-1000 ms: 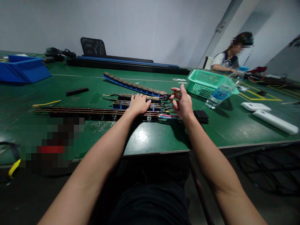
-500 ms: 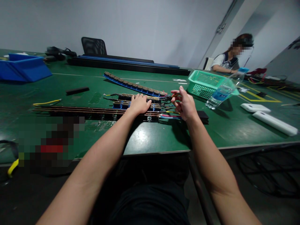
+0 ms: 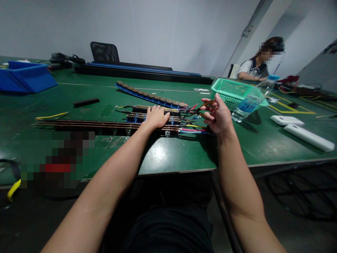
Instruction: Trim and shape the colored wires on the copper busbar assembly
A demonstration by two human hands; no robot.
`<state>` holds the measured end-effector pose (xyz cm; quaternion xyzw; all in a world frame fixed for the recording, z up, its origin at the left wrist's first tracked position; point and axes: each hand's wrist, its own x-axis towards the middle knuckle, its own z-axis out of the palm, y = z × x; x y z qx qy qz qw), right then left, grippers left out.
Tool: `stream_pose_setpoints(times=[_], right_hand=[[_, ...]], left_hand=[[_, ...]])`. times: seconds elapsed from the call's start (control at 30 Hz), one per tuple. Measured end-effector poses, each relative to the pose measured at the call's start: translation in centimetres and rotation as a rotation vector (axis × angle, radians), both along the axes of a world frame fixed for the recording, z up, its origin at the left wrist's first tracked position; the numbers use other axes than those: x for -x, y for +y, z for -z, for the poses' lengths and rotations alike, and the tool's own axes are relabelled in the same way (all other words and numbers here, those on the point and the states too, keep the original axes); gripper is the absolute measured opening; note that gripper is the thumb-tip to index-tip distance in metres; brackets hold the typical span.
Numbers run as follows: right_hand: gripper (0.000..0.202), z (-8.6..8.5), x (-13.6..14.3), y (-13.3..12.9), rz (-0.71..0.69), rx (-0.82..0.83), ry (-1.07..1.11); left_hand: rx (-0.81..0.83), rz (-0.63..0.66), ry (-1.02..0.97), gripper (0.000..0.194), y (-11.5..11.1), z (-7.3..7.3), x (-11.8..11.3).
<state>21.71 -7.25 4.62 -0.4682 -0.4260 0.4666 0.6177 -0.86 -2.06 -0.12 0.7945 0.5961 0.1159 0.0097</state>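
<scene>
My left hand (image 3: 157, 117) lies flat with fingers spread on a short rail assembly (image 3: 137, 116) with brass-coloured strips, black and blue. My right hand (image 3: 218, 114) is wrapped round the orange handles of pliers (image 3: 209, 103), whose dark jaws point left at the thin wires (image 3: 187, 109) at the assembly's right end. Nearer to me lies a long assembly (image 3: 79, 125) with pink, blue and yellow wires (image 3: 193, 130) at its right end. Behind my left hand, a slightly curved blue-backed strip (image 3: 150, 95) lies at a slant.
A green basket (image 3: 229, 84) stands at the right, a water bottle (image 3: 244, 107) leaning on it. White devices (image 3: 309, 137) lie farther right. A blue bin (image 3: 28, 77) is at the left, long dark bars (image 3: 144, 72) at the back. A person (image 3: 254, 68) sits back right.
My right hand has moved right, and the pliers' orange handles now show more clearly between its fingers. My left hand has stayed in place.
</scene>
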Motion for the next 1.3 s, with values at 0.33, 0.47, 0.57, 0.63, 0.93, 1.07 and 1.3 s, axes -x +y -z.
stream_pose_setpoints(times=[0.33, 0.47, 0.57, 0.63, 0.93, 1.07, 1.3], right_hand=[[0.063, 0.4, 1.2, 0.0, 0.02, -0.021, -0.077], [0.06, 0.8, 1.5, 0.3, 0.021, -0.05, -0.135], [0.058, 0.8, 1.5, 0.4, 0.067, -0.066, -0.141], [0.057, 0.8, 1.5, 0.4, 0.088, -0.088, -0.121], [0.054, 2.4, 2.1, 2.3, 0.152, -0.143, -0.143], [0.04, 3.4, 2.3, 2.6, 0.15, -0.265, -0.421], [0.016, 3.7, 3.2, 1.2, -0.001, -0.414, -0.93]], left_hand=[[-0.02, 0.002, 0.013, 0.054, 0.3, 0.2, 0.0], [-0.015, 0.001, 0.002, 0.053, 0.3, 0.2, 0.1], [-0.01, -0.001, -0.002, 0.053, 0.2, 0.1, 0.0], [-0.007, 0.0, 0.0, 0.053, 0.1, 0.0, 0.0], [-0.02, -0.003, 0.008, 0.052, 0.2, 0.2, 0.1], [-0.019, -0.007, 0.011, 0.052, 0.2, 0.1, 0.0], [-0.016, -0.005, 0.001, 0.054, 0.1, 0.1, -0.1]])
